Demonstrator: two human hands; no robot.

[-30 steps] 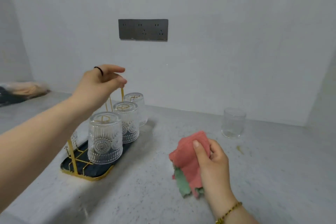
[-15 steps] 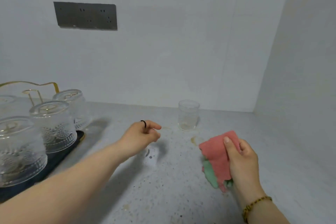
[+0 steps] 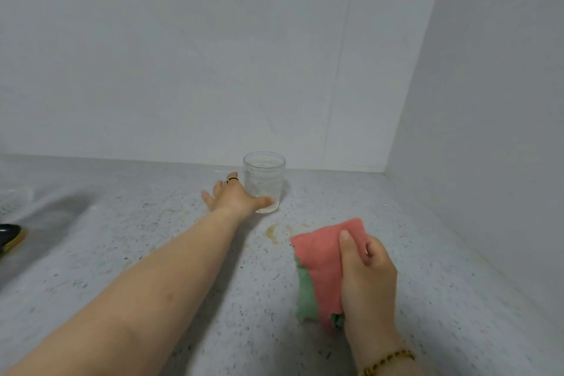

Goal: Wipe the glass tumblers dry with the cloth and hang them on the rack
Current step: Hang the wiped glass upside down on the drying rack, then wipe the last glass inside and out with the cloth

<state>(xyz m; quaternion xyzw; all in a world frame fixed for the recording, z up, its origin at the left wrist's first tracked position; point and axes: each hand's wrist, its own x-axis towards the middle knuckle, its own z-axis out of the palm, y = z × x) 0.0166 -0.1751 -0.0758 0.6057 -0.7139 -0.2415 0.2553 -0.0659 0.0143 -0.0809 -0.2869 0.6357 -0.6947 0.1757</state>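
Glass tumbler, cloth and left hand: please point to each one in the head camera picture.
glass tumbler (image 3: 265, 178), head view, on its clear side wall.
cloth (image 3: 319, 255), head view, on its pink layer.
left hand (image 3: 233, 200), head view, on the back of the hand.

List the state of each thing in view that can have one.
glass tumbler: upright on the counter, mouth up, not yet hung.
left hand: open, fingers spread, thumb at the tumbler's base.
right hand: grips the cloth.
cloth: bunched, pink over green.
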